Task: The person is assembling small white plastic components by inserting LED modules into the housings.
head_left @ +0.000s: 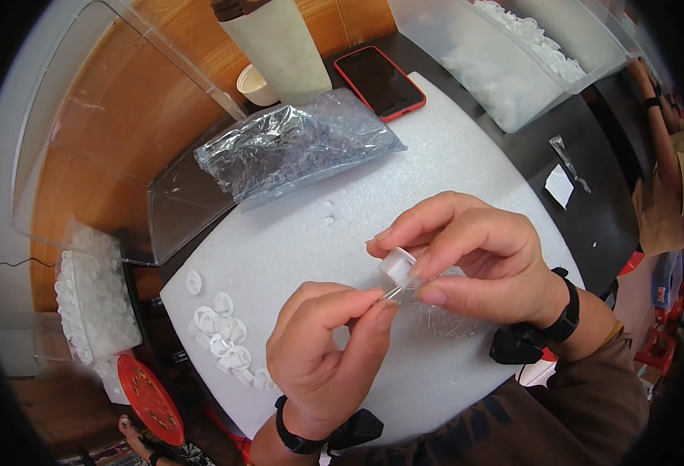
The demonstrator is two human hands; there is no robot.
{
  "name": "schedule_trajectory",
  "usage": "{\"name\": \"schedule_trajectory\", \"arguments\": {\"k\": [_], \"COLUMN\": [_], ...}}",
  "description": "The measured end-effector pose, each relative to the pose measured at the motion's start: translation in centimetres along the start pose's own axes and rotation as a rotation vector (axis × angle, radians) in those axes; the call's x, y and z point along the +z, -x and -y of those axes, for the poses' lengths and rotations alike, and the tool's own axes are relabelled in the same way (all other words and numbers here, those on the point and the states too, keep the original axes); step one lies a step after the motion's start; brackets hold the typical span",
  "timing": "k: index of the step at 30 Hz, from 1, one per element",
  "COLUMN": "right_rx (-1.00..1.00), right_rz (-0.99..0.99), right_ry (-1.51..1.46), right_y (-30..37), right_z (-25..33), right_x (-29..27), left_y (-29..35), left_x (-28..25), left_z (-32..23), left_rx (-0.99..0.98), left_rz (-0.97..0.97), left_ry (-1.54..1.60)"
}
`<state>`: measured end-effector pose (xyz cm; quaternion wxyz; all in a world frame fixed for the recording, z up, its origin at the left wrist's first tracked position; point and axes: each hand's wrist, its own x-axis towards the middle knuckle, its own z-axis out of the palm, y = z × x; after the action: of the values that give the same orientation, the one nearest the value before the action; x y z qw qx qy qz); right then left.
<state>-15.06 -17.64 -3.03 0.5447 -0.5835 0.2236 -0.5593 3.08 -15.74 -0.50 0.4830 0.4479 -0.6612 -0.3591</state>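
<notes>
Held piece point(397, 266): white | your sleeve point(583, 396): brown | your wristbands point(567, 311): black | phone point(381, 81): black, red-edged | surface point(602, 186): black

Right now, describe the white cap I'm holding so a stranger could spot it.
On the black table lies a white foam sheet; over it, the right hand grips the white cap. Unlike the loose white discs toward the sheet's left, it is a short cylinder held off the surface.
</notes>
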Motion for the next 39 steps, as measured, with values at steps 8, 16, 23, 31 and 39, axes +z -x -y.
{"name": "schedule_trajectory", "arguments": {"k": [8,16,23,31,39], "right_rx": [-0.001,0.056,0.124,0.052,0.023], "right_rz": [0.019,0.027,-0.034,-0.002,-0.007], "right_ry": [0.073,0.040,-0.075,0.066,0.085], "right_y": [0.0,0.1,0.1,0.1,0.4], "right_z": [0.3,0.3,0.3,0.3,0.3], "right_x": [-0.2,0.0,0.1,0.1,0.4], "left_y": [-0.3,-0.9,-0.6,-0.3,0.3], "left_x": [-0.3,-0.5,-1.0,-0.6,0.0], "left_z": [-0.3,-0.3,-0.4,-0.4,0.1], "left_rx": [0.075,0.164,0.103,0.082,0.142], "left_rz": [0.007,0.042,0.008,0.035,0.009], "left_ry": [-0.119,-0.172,-0.137,-0.176,-0.211]}}
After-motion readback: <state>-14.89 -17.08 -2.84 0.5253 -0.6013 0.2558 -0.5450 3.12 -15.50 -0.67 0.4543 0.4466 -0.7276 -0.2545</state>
